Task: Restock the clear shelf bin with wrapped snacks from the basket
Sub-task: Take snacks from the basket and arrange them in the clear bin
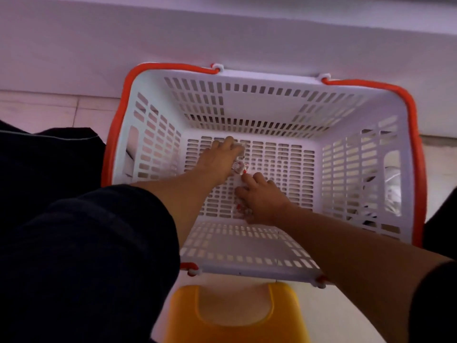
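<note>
A white slotted basket (272, 100) with orange handles stands on the floor below me. Both my hands reach down to its bottom. My left hand (220, 157) lies at the far left of the basket floor, its fingers curled round a small wrapped snack (239, 167) with red and white print. My right hand (262, 199) rests nearer to me, fingers curled over another red-and-white wrapped snack (239, 209) at the basket floor. The clear shelf bin is not in view.
A yellow plastic stool or bin (235, 315) sits just before the basket's near wall. A pale shelf base or wall (222, 33) runs behind the basket. Dark clothing (49, 169) lies at the left. White wrapped goods (393, 186) show through the basket's right wall.
</note>
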Demonstrator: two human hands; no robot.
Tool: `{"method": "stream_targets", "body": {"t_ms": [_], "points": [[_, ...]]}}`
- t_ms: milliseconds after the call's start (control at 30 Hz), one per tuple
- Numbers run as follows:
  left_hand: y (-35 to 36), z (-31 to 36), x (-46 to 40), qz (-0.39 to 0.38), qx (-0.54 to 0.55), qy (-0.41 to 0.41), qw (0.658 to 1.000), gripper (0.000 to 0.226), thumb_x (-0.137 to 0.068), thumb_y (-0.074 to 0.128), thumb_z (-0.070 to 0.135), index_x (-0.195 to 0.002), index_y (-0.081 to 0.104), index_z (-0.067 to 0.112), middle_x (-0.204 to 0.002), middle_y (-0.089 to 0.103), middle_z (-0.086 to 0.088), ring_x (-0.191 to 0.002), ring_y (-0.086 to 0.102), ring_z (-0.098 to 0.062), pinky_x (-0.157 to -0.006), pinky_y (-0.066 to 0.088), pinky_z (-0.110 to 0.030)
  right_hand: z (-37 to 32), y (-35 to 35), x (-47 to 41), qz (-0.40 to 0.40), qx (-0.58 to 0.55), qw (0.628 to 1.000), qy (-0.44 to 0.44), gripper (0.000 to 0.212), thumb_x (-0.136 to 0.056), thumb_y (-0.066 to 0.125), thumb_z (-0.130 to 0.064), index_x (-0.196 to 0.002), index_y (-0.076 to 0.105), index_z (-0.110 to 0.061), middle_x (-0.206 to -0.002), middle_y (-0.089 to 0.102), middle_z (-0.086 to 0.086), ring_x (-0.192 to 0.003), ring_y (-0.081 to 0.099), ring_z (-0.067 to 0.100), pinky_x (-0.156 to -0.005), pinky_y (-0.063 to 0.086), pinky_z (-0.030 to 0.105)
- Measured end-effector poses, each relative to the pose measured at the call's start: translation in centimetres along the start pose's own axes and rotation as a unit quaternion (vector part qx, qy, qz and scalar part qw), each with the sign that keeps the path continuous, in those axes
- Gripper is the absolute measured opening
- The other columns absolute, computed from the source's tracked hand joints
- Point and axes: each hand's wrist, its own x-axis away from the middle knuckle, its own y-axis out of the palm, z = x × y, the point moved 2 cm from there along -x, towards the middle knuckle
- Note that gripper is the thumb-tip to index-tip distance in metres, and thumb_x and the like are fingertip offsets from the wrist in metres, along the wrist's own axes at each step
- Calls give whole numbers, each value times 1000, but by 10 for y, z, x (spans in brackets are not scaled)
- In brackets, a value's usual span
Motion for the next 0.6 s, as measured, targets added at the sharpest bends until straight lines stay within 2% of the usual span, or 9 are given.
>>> {"method": "stream_targets", "body": {"t_ms": [67, 167, 233, 300, 367, 467, 533, 600], "points": [[0, 5, -1, 10, -2, -16, 1000, 64, -80, 80, 17, -133, 46, 29, -140, 36, -2, -122, 41, -32, -90, 48, -44, 11, 2, 5, -2, -46, 998, 32, 59, -72, 70, -43, -123, 50, -22, -132, 34, 9, -116, 41, 32, -78, 52, 45], [3, 10, -2, 22, -21, -31, 999, 61, -81, 79, 19, -132, 47, 26, -144, 35, 0, -129, 36, -32, -97, 43, -45, 23, 5, 12, -8, -67, 997, 35, 66, -73, 73, -51, -123, 48, -18, -127, 35, 9, -112, 42, 31, -81, 51, 42], [5, 12, -1, 23, -33, -26, 999, 64, -82, 79, 17, -136, 45, 23, -148, 34, 0, -134, 33, -31, -102, 41, -45, 26, 8, 17, -11, -62, 998, 30, 78, -66, 78, -54, -128, 45, -21, -131, 34, 8, -115, 39, 29, -82, 52, 42], [5, 13, -1, 24, -25, -19, 999, 62, -82, 79, 16, -135, 47, 20, -144, 41, -1, -131, 38, -29, -101, 40, -42, 25, 11, 20, -18, -67, 997, 38, 85, -64, 81, -48, -135, 41, -23, -140, 27, 8, -121, 35, 30, -86, 53, 44], [3, 13, -2, 33, -21, -23, 999, 59, -81, 79, 20, -130, 48, 18, -139, 47, -4, -126, 42, -30, -101, 40, -43, 23, 10, 21, -14, -81, 995, 50, 81, -67, 82, -42, -135, 42, -23, -145, 23, 9, -125, 34, 31, -90, 52, 46], [2, 14, -3, 22, -20, -65, 997, 73, -79, 81, 31, -136, 40, 12, -139, 47, -11, -128, 42, -33, -103, 40, -45, 22, 7, 19, -1, -96, 994, 45, 71, -70, 81, -38, -130, 48, -19, -146, 28, 8, -125, 36, 29, -93, 50, 45], [2, 14, -5, -2, 5, -96, 995, 76, -78, 82, 36, -137, 41, 10, -137, 47, -13, -126, 45, -32, -99, 43, -43, 21, 5, 18, 6, -98, 995, 32, 61, -77, 75, -36, -129, 51, -17, -139, 36, 7, -121, 39, 29, -93, 48, 44], [2, 13, -6, -18, 62, -117, 991, 64, -76, 83, 31, -127, 50, 11, -127, 51, -11, -112, 55, -29, -83, 47, -36, 20, 4, 16, 8, -90, 996, 24, 56, -82, 70, -38, -130, 52, -16, -131, 43, 7, -117, 42, 30, -93, 46, 45]]}}
